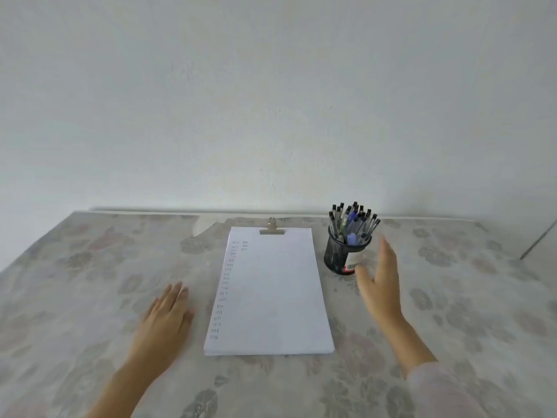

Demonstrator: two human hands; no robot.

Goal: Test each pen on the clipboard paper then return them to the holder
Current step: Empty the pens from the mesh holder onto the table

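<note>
Facing a pale wall, I had both hands empty at a table covered in a faded floral cloth. My left hand lay flat on the cloth, palm down, fingers straight and together, just left of the paper and apart from its edge. My right hand was raised edge-on just right of the holder, fingers straight and pointing away from me, thumb spread toward the holder's base; whether the thumb touched it I could not tell. Neither hand gripped anything.

The holder, a black mesh cup with a red-and-white label low on its side, stood upright near the table's far edge, just right of the paper's top corner. It was packed with pens (clear barrels mostly, dark ends up, a few blue ones among them), leaning outward. The white paper lay between my hands, held at its far end by a metal clip. A column of short tally marks ran down its left margin, with a few more beside the top of that column. A pale pink sleeve covered my right forearm near the frame's lower edge.
</note>
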